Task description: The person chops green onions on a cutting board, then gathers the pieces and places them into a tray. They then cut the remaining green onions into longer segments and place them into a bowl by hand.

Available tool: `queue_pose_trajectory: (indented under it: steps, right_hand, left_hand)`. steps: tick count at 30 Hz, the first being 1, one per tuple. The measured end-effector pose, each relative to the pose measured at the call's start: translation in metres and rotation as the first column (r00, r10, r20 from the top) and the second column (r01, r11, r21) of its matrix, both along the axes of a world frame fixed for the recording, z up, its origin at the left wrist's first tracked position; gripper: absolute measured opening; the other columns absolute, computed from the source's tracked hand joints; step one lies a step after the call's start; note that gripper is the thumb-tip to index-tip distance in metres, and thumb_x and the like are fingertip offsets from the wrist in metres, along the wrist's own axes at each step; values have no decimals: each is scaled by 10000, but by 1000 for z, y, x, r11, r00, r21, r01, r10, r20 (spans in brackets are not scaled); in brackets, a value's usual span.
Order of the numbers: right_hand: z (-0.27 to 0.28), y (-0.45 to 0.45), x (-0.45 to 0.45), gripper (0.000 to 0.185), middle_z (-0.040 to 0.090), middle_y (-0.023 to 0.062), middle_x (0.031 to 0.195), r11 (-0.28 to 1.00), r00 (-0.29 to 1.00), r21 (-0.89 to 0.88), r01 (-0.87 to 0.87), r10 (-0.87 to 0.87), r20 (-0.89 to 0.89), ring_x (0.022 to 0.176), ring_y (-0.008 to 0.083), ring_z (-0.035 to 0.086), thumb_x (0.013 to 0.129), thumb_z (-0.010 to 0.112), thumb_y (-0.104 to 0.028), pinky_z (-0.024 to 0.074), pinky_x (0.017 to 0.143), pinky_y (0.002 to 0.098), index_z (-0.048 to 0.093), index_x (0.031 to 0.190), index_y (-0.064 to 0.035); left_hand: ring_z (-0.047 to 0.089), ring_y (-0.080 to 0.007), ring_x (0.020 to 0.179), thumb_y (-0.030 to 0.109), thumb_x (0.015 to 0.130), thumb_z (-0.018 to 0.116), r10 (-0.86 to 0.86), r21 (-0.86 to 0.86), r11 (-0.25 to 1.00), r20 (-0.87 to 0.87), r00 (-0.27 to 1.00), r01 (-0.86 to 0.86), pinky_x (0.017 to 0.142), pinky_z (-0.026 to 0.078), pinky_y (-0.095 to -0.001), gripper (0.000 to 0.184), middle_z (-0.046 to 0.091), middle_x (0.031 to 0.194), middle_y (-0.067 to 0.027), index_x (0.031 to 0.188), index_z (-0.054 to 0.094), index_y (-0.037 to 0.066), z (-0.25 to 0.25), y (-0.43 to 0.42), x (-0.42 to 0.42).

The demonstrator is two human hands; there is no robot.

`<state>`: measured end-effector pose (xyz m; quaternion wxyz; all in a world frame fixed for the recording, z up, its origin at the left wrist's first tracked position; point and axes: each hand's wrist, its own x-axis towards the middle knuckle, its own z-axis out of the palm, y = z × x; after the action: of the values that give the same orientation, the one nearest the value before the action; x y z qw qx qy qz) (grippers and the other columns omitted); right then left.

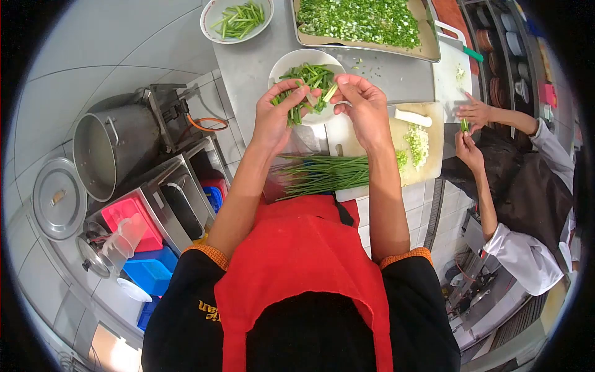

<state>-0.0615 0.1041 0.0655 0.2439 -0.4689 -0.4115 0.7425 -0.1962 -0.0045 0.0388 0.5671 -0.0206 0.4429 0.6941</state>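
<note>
A white bowl [276,66] holds cut green onion pieces [315,75]. Over its left side is my left hand [277,115], its thumb and fingers closed around some green onion lengths. My right hand [365,108], over the bowl's right side, pinches a few pale green onion pieces [331,93] between thumb and fingers. Below my hands, a bunch of long green onions [325,175] lies across the left edge of a cutting board [435,139]. Finely chopped onion [418,146] and a white cylindrical object [413,118] rest on that board.
A large tray [437,51] of chopped greens and a second bowl [207,25] with green pieces stand farther back. At right, a co-worker's hands [476,115] hold a green piece beside a white board [446,80] with a green-handled knife [473,54]. A big pot [102,152] stands left.
</note>
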Motion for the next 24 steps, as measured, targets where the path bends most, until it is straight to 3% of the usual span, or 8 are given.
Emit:
queue_pose_trajectory:
  steps: [6, 8, 11, 17, 20, 22, 23, 24]
  right_hand:
    - [0, -2, 0, 201, 681, 60, 827, 995, 995, 4, -97, 97, -8, 719, 126, 631, 956, 675, -163, 500, 611, 261, 683, 1053, 13]
    - [-1, -2, -1, 197, 683, 57, 828, 993, 993, 15, -115, 115, -8, 717, 120, 630, 953, 678, -158, 499, 607, 260, 685, 1051, 14]
    - [-2, -3, -1, 189, 681, 48, 817, 986, 988, 82, -147, 143, 55, 709, 106, 622, 943, 686, -146, 493, 595, 252, 687, 1043, 15]
    - [-9, -3, 2, 167, 683, 44, 814, 981, 973, 76, -178, 165, 159, 691, 86, 604, 932, 689, -135, 471, 567, 229, 693, 1015, 10]
    - [-15, -1, 2, 194, 685, 49, 802, 973, 941, 113, -200, 159, 299, 678, 100, 604, 917, 702, -141, 489, 574, 266, 693, 1023, 21]
    - [-18, -2, 1, 190, 680, 74, 769, 806, 832, 461, -372, 69, 550, 650, 138, 605, 903, 691, -117, 505, 592, 316, 693, 1039, 15]
    - [-19, -2, 0, 190, 680, 74, 769, 806, 832, 461, -371, 69, 550, 650, 138, 605, 903, 691, -117, 505, 592, 316, 693, 1039, 15]
    - [-17, -2, -3, 188, 682, 137, 823, 761, 822, 523, -385, 25, 568, 682, 228, 636, 884, 667, -84, 515, 629, 377, 696, 1044, 11]
  left_hand:
    - [690, -248, 1045, 52, 934, 657, -45, -29, 999, -49, 998, 44, 872, 573, -326, 205, 673, 1073, -134, 1123, 608, -13, -6, -4, -4]
    - [699, -231, 1011, 72, 934, 662, -211, 1, 978, -43, 977, 211, 858, 560, -304, 210, 668, 1103, -143, 1119, 622, -19, -5, -4, -7]
    - [716, -227, 952, 101, 942, 663, -293, -21, 956, -152, 944, 293, 860, 551, -292, 221, 682, 1067, -140, 1119, 630, -28, 2, -1, 2]
    - [729, -231, 875, 114, 951, 659, -309, -172, 944, -172, 935, 280, 820, 570, -293, 223, 711, 957, -132, 1105, 631, -44, -6, -9, 1]
    - [727, -252, 885, 103, 951, 652, -260, -212, 951, -145, 955, 226, 812, 592, -304, 217, 693, 981, -151, 1096, 626, -57, 4, -11, -7]
    - [725, -267, 896, 100, 956, 641, -202, -200, 965, -143, 969, 171, 819, 600, -312, 218, 681, 990, -155, 1097, 621, -66, 1, -13, -14]
    - [722, -281, 906, 97, 961, 630, -142, -189, 975, -141, 980, 114, 827, 608, -320, 220, 670, 1000, -160, 1098, 617, -75, 0, -14, -17]
    - [722, -281, 906, 97, 961, 630, -142, -188, 975, -141, 980, 114, 827, 608, -320, 220, 670, 1000, -160, 1098, 617, -75, 1, -13, -19]
